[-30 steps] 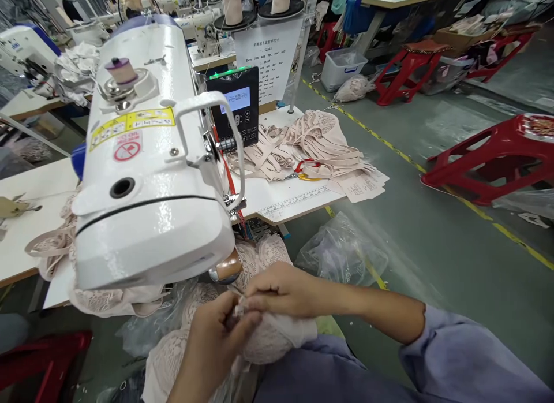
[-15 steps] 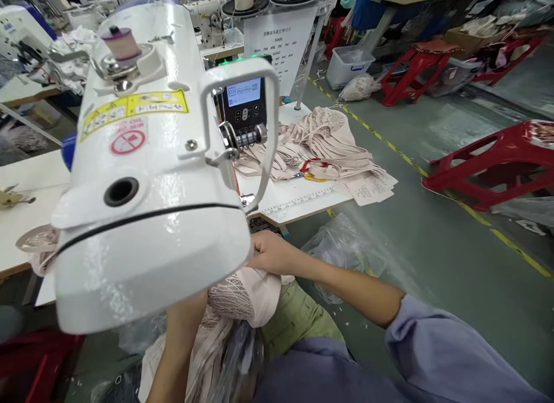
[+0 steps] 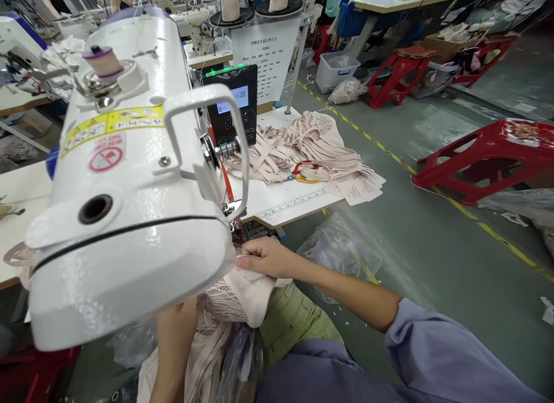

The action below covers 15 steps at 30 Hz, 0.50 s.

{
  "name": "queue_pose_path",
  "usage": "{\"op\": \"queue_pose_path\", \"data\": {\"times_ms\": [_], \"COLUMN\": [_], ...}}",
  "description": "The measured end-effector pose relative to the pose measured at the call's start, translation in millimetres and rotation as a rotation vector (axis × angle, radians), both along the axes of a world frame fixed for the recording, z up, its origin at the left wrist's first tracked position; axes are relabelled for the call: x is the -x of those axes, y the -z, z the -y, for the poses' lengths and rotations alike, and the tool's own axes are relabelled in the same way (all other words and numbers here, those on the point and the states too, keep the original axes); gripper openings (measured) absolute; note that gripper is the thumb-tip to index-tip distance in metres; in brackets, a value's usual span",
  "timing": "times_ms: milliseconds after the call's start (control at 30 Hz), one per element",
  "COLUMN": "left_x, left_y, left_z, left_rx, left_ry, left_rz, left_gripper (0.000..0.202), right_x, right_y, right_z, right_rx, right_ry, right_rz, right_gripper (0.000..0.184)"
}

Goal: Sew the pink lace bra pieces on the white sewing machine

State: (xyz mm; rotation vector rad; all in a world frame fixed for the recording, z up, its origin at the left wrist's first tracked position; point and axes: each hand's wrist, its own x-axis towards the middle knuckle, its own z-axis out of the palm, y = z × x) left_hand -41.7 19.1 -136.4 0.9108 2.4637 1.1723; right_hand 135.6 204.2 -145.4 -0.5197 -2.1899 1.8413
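Observation:
A white sewing machine [image 3: 125, 178] fills the left of the view, its head hiding the needle area. My right hand [image 3: 266, 257] is closed on a beige lace garment [image 3: 236, 296] just under the machine's front end. My left forearm [image 3: 173, 348] reaches up beneath the machine head, and the machine covers its hand and fingers. Beige straps of the garment [image 3: 208, 362] hang down over my lap.
Several beige strap pieces [image 3: 303, 146], red-and-yellow scissors [image 3: 303, 173] and paper slips [image 3: 361, 186] lie on the white table [image 3: 281, 204]. A control panel [image 3: 231, 105] stands behind the machine. A clear plastic bag [image 3: 341, 250] and red stools [image 3: 480, 160] sit on the green floor.
Both hands have moved up from my lap with the lace garment, going under the machine head. The left hand has disappeared behind it. The view has shifted slightly.

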Motion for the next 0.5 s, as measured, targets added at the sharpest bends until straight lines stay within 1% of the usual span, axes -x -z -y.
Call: {"op": "queue_pose_path", "data": {"times_ms": [100,167,233,333,400,433,500], "left_x": [-19,-39,-61,-90,-103,-108,-114], "left_y": [28.5,48.1,65.4,87.5,102.7,111.1,129.0], "left_z": [18,31,41,46,43,40,35], "left_rx": [-0.162,-0.254,-0.243,-0.196,-0.152,-0.118,-0.048], "left_ry": [-0.100,-0.091,0.013,0.170,0.204,0.209,0.229], "left_rz": [0.080,0.139,0.169,0.110,0.030,-0.014,-0.093], "left_gripper": [0.049,0.061,0.068,0.084,0.092,0.091,0.080], "right_x": [-10,-16,-21,-28,-32,-34,-39], "right_y": [10.7,15.3,17.7,18.7,19.2,19.9,22.1], "right_z": [2,4,7,10,13,14,15], "right_rx": [0.059,0.092,0.115,0.138,0.145,0.143,0.133], "right_ry": [0.032,0.058,0.085,0.112,0.111,0.110,0.112], "right_rz": [-0.018,-0.020,-0.007,-0.001,-0.007,-0.005,0.003], "right_gripper": [0.049,0.049,0.050,0.053,0.054,0.054,0.054]}}
